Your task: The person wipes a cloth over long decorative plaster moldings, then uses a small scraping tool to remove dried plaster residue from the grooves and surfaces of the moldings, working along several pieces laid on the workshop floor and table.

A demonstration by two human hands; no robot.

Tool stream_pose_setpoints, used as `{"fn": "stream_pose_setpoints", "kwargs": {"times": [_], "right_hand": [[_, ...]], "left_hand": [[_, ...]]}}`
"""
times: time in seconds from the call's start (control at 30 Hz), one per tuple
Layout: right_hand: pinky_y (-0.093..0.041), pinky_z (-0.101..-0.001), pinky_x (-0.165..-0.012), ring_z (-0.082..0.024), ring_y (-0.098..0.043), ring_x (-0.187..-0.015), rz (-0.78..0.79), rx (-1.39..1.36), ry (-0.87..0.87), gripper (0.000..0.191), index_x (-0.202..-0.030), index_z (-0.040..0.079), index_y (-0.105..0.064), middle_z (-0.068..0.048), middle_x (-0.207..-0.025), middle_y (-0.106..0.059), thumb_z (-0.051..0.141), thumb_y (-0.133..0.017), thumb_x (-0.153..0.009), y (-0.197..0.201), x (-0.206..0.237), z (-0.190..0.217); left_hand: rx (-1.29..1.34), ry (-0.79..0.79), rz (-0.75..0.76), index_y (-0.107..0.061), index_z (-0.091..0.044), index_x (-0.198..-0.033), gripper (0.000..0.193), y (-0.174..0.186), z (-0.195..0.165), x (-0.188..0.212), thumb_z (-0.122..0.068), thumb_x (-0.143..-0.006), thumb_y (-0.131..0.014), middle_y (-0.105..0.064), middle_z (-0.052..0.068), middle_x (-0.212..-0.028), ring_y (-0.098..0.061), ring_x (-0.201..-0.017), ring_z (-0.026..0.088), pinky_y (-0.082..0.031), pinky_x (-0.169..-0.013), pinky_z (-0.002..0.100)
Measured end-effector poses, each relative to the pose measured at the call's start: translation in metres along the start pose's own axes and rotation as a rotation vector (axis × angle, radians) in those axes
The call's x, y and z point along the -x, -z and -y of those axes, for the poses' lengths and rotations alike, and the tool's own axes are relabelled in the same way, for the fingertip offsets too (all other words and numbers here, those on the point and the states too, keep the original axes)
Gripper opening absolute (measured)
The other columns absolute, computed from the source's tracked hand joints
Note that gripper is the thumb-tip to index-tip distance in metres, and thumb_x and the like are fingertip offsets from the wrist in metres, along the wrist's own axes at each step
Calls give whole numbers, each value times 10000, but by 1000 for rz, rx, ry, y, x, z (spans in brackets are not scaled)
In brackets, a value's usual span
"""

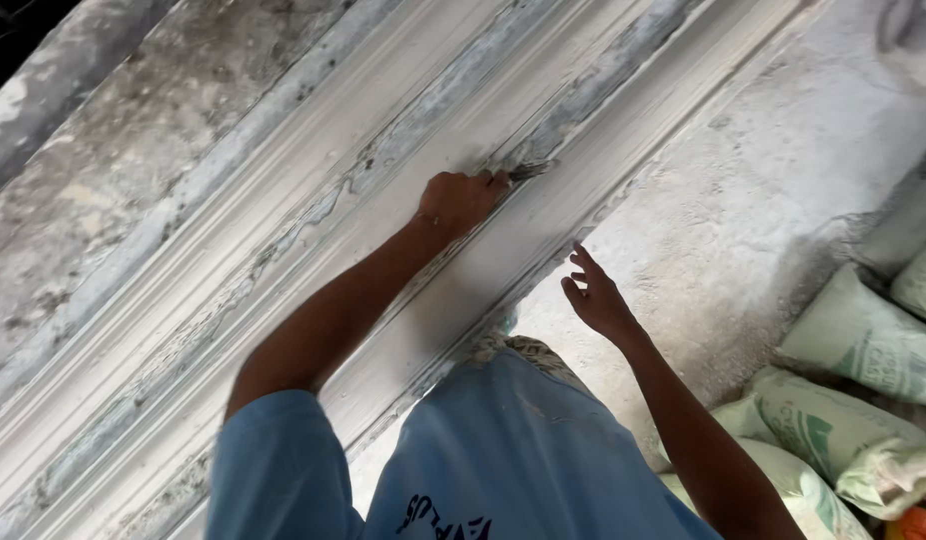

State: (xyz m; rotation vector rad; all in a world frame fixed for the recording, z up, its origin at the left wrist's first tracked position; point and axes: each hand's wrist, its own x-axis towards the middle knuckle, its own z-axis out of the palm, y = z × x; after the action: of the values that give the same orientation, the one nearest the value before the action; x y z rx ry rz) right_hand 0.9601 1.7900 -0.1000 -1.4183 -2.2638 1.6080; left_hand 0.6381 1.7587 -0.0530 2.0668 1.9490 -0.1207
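Clenching a scraper [530, 171], the left grip [461, 198] presses the moulding [283, 240].

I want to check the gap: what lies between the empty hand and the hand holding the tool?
In the head view, only bare white moulding lies between the right hand and left hand.

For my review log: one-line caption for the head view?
Left hand presses a small tool into a white ribbed moulding; right hand hovers open beside it, sacks nearby.

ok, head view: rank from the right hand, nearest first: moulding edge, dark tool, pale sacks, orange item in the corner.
From the right hand:
1. Moulding edge, just left of the fingers.
2. Dark tool, above, in the left hand.
3. Pale sacks, right.
4. Orange item, bottom-right corner.
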Motion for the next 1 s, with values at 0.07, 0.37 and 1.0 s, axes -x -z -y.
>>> {"fn": "stream_pose_setpoints", "kwargs": {"times": [0.07, 0.37, 1.0], "right_hand": [[-587, -378, -922, -283, -644, -1242, 19, -13, -9, 620, -1565, 127, -364, -169, -1470, -562, 225, -604, -1001, 18, 3, -4], [-557, -359, -933, -217, -671, -1177, -150, -59, -54, 434, -1422, 75, -541, -112, -1338, -680, 188, -598, -1007, 60, 4, -21], [-550, -339, -929, -217, -683, -1129, -226, -144, -24, 513, -1484, 68, -486, -132, -1411, -620, 147, -619, -996, 210, -120, -66]], "left_hand": [[7, -44, 40, -475, -109, -1445, 438, 6, 6, 2, -142, -1010, -509, -681, 125, -1201, -739, -750, 320, -596, -537, 460], [19, -131, -8, -496, -108, -1432, 450, 17, 10, -3, -162, -986, -529, -686, 140, -1145, -730, -726, 317, -592, -522, 468], [-68, -88, -50, -494, -128, -1464, 504, 55, -22, -184, -158, -964, -551, -690, 126, -1114, -720, -666, 280, -561, -459, 436]]}}
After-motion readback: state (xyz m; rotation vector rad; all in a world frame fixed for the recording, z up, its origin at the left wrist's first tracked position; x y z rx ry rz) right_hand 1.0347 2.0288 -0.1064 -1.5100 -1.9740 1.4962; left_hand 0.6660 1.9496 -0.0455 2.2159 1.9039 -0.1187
